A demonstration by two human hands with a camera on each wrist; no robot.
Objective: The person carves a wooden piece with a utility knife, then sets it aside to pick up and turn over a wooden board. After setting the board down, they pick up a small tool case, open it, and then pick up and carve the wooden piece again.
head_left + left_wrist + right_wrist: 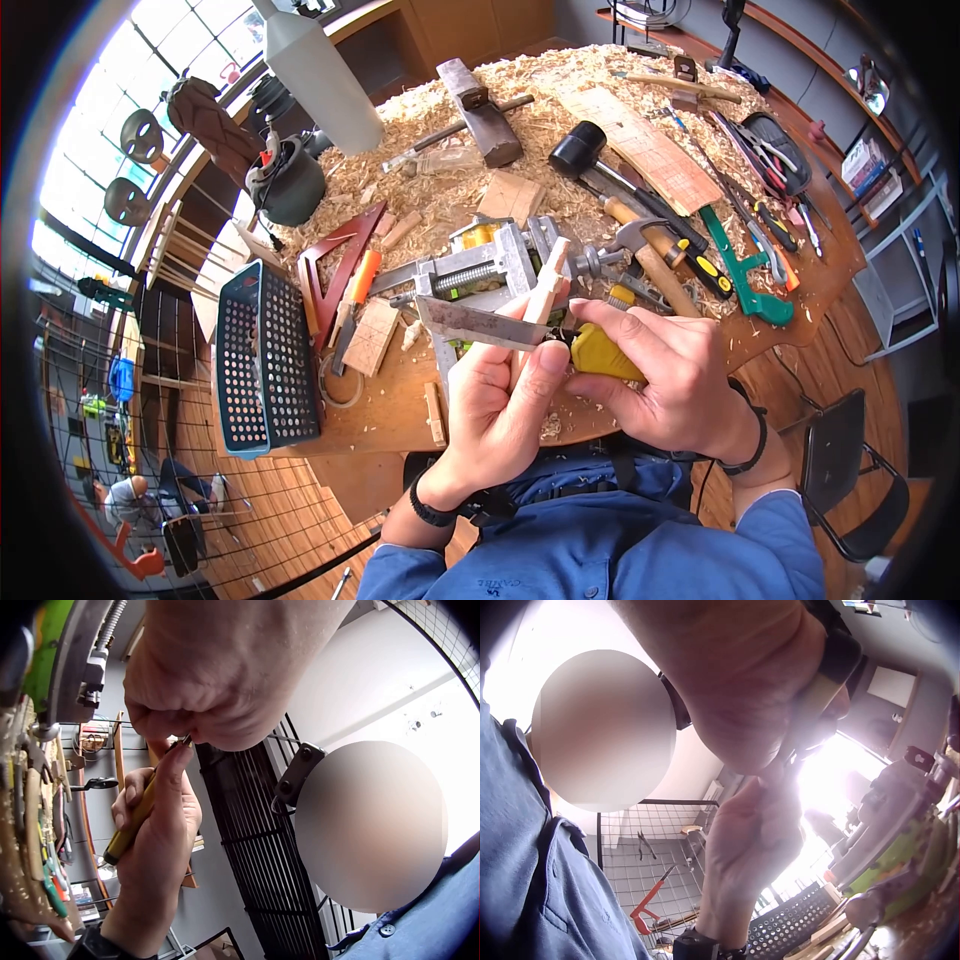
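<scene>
In the head view my left hand point(495, 405) grips a slim, pale wooden stick point(543, 292) that points up and away from me. My right hand point(675, 370) holds a knife by its yellow handle point(605, 355). The broad, stained blade point(478, 324) lies across the stick and points left. My left thumb rests at the blade near the handle. In the left wrist view the yellow handle point(135, 823) sits inside the right fingers, while the near palm hides the stick. Beyond both hands stands a metal vise point(480, 268) on the bench.
Wood shavings point(400, 120) cover much of the bench. A perforated basket point(265, 360) stands at the left edge, near a red set square point(340, 255). A black mallet point(578, 148), a claw hammer point(650, 250) and a green-handled saw point(745, 280) lie to the right. A white bottle point(320, 80) stands far left.
</scene>
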